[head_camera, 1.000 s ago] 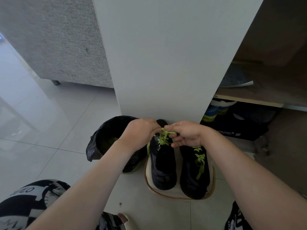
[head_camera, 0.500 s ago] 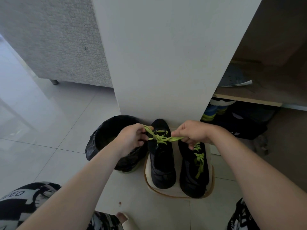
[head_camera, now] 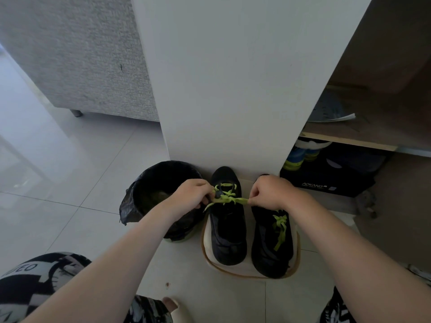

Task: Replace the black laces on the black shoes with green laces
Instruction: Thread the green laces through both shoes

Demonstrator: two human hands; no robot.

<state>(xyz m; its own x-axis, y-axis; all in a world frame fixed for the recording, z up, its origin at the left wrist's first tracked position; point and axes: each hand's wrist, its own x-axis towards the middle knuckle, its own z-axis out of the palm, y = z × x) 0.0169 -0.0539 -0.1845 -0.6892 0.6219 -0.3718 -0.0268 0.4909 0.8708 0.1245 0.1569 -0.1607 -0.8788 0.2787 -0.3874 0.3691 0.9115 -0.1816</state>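
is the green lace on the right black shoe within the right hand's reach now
Likely yes, once freed: that bright green lace lies uncovered close beside the right hand, but its fingers are pinching the other black shoe's green lace.

The shoes were black, their laces bright yellow-green. The mat was cream with a brown rim, the bin black. The floor was white, the sofa speckled grey, and the shorts printed black and white.
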